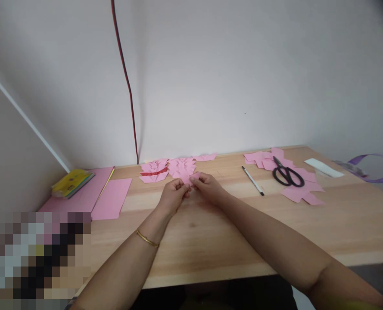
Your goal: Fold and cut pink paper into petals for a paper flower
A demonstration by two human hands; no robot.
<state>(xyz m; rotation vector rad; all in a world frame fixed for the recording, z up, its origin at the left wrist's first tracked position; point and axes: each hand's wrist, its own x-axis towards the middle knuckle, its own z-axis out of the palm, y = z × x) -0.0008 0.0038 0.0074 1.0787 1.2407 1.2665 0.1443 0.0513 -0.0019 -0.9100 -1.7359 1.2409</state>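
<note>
Both hands meet over the middle of the wooden table, pinching a small piece of pink paper (194, 177) between them. My left hand (172, 194) has its fingers curled at the paper's left side; a gold bangle circles that wrist. From the right, my right hand (208, 186) grips the paper between thumb and fingertips. The fingers hide part of the piece. Just beyond them lie folded pink paper pieces (181, 167) in rows, and a red strip (154, 172) crosses the left group. Another folded pink piece (204, 157) rests by the wall.
On the right are a white pen (252, 181), black-handled scissors (288, 176) on cut pink paper (303, 193), and a white strip (323, 168). Pink sheets (111, 200), a yellow pencil-like stick (104, 187) and a yellow packet (71, 183) lie left. A cable (129, 92) hangs down the wall.
</note>
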